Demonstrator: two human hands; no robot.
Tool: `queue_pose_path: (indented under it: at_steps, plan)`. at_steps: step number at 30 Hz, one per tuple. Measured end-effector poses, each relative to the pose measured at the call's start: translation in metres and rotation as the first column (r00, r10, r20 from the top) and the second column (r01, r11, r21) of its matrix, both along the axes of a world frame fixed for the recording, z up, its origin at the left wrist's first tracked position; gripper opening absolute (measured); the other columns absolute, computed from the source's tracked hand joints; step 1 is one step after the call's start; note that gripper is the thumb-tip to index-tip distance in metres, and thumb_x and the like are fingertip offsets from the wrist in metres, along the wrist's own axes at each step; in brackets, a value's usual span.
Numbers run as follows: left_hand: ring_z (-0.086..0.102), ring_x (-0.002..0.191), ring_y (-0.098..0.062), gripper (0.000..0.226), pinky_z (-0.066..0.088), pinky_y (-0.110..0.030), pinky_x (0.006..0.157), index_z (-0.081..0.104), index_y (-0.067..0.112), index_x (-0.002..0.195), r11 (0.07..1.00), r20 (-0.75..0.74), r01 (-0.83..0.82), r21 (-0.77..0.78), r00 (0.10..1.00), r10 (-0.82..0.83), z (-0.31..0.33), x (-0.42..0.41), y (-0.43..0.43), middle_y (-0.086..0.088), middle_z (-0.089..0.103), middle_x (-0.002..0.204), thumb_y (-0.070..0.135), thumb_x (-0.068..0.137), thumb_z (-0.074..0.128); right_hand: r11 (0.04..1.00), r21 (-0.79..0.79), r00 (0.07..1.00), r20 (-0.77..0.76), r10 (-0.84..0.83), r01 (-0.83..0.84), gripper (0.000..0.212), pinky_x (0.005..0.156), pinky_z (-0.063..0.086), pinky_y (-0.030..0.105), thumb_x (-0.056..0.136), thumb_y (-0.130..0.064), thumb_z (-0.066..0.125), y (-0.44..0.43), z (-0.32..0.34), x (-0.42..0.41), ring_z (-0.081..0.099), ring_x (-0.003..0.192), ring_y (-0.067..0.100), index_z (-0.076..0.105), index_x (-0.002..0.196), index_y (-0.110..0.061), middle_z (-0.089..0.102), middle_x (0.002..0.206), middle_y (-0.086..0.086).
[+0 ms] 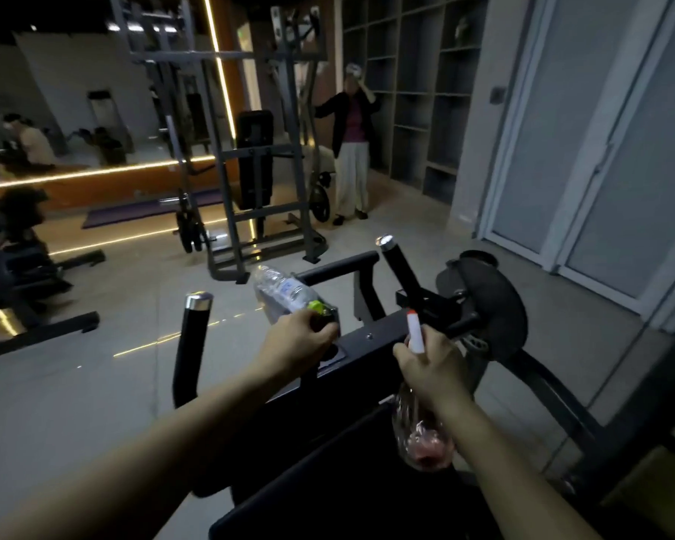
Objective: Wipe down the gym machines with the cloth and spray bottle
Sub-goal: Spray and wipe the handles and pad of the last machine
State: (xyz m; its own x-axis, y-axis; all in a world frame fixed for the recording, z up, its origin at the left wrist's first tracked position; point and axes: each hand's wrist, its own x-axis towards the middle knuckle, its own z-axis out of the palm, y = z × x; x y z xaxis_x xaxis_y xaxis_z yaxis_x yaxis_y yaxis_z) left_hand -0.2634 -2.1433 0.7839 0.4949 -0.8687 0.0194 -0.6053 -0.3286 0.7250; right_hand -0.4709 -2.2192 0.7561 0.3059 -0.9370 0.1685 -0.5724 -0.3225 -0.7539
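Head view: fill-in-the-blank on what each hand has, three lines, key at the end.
1. The left hand grips a clear plastic bottle near its ____ cap.
2. The right hand holds a spray bottle whose nozzle is ____ with an orange tip.
3. The gym machine below both hands has a ____ frame.
Missing words: green; white; black.
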Motion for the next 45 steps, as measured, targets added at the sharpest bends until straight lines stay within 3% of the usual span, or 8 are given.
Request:
queue_pose_path:
  at_steps: [3,8,13,17,22,30,39,45]
  plan:
    - [0.066,0.072,-0.017,0.040,0.053,-0.030,0.065,0.069,0.018,0.083,0.985,0.286,0.029,0.168,0.955,-0.076,-0.009,-0.005,-0.028,-0.001,0.071,0.081,0.057,0.084,0.062,1.000,-0.025,0.997,-0.070,-0.016,0.015,0.020,0.054,0.039,0.032,0.082,-0.029,0.056,0.000,-0.020,-0.012,0.054,0.065,0.021,0.046,0.068,-0.020,0.055,0.069,-0.002]
    - [0.066,0.075,-0.021,0.052,0.057,-0.034,0.068,0.067,0.016,0.087,0.921,0.456,0.115,0.372,0.841,-0.290,-0.026,-0.002,-0.052,-0.001,0.069,0.084,0.066,0.075,0.068,0.997,-0.071,0.987,-0.152,-0.041,0.031,0.018,0.058,0.040,0.032,0.085,-0.029,0.052,0.012,-0.046,-0.017,0.053,0.066,0.019,0.042,0.071,-0.023,0.055,0.076,-0.004]
    - [0.068,0.090,-0.031,0.033,0.045,-0.032,0.066,0.056,0.013,0.088,0.866,0.591,0.228,0.445,0.652,-0.475,-0.037,0.010,-0.060,-0.011,0.070,0.097,0.045,0.089,0.063,0.986,-0.166,0.990,-0.136,-0.039,0.016,0.022,0.052,0.037,0.032,0.084,-0.025,0.051,0.013,-0.051,-0.005,0.044,0.059,0.013,0.034,0.072,-0.029,0.044,0.075,-0.007]
    - [0.067,0.090,-0.031,0.032,0.043,-0.031,0.066,0.056,0.015,0.089,0.831,0.601,0.315,0.458,0.579,-0.551,-0.038,0.020,-0.067,-0.011,0.070,0.098,0.046,0.090,0.063,0.967,-0.246,0.995,-0.069,-0.077,0.058,0.007,0.051,0.032,0.027,0.080,-0.021,0.047,0.011,-0.038,0.011,0.041,0.058,0.010,0.042,0.076,-0.024,0.042,0.071,-0.008]
    - [0.065,0.086,-0.031,0.038,0.047,-0.032,0.067,0.053,0.017,0.086,0.828,0.583,0.359,0.431,0.589,-0.559,-0.043,0.033,-0.068,-0.011,0.069,0.096,0.052,0.085,0.067,0.942,-0.329,0.996,-0.032,-0.079,0.064,0.027,0.051,0.026,0.020,0.077,-0.017,0.049,0.012,-0.020,0.029,0.038,0.056,0.004,0.028,0.069,-0.033,0.038,0.066,-0.012]
    - [0.064,0.075,-0.029,0.039,0.046,-0.031,0.063,0.051,0.018,0.076,0.815,0.590,0.408,0.412,0.562,-0.580,-0.047,0.040,-0.064,-0.008,0.066,0.083,0.053,0.088,0.061,0.908,-0.418,1.000,0.023,-0.020,0.027,0.014,0.055,0.038,0.021,0.079,-0.019,0.053,0.015,-0.002,0.044,0.048,0.061,0.007,0.042,0.080,-0.027,0.045,0.071,-0.011]
    - [0.068,0.081,-0.032,0.031,0.045,-0.031,0.064,0.047,0.023,0.079,0.756,0.605,0.507,0.415,0.467,-0.645,-0.048,0.045,-0.056,-0.010,0.070,0.091,0.049,0.086,0.061,0.989,-0.129,0.998,0.007,0.067,-0.066,0.012,0.056,0.048,0.032,0.087,-0.014,0.053,-0.013,0.073,0.045,0.060,0.063,0.019,0.053,0.078,-0.023,0.060,0.070,0.003]
    - [0.067,0.080,-0.029,0.032,0.043,-0.030,0.063,0.050,0.022,0.081,0.739,0.566,0.523,0.425,0.484,-0.668,-0.047,0.048,-0.056,-0.007,0.066,0.086,0.051,0.085,0.062,0.993,0.057,0.994,-0.003,0.107,-0.106,0.011,0.071,0.055,0.046,0.067,-0.019,0.056,-0.060,0.128,0.025,0.067,0.079,0.034,0.058,0.071,-0.029,0.068,0.080,0.013]
